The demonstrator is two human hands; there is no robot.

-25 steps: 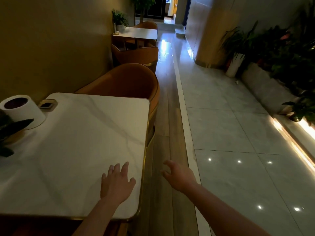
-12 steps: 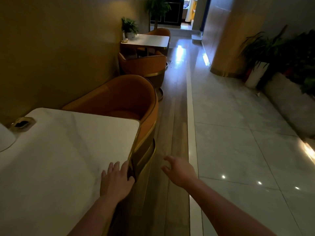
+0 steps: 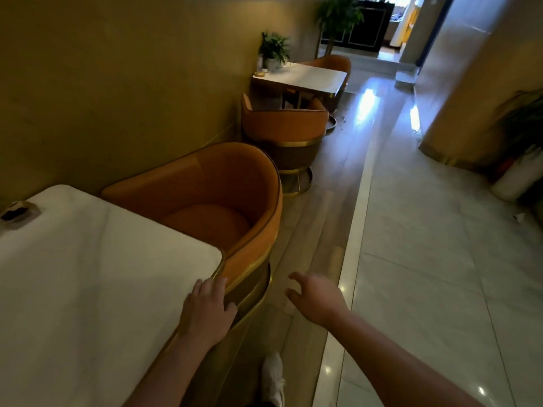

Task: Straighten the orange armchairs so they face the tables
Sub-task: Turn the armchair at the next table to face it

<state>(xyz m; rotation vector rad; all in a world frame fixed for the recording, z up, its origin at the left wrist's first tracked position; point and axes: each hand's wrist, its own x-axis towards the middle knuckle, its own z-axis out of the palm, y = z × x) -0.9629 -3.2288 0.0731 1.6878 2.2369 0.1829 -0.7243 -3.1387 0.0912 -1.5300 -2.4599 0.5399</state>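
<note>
I see a dim, warm-toned view; daylight enters from the bright far doorway; white glare streaks the glossy pale tiled floor; the tan left wall lies in shadow; edges bend, detail soft.

The near white surface has a gold rim and carries a small dark tray at its far left corner, while a left hand rests on its right corner. A farther white surface holds a potted plant. Three orange armchairs stand on the wood-strip floor beside pale glossy tiles.
</note>
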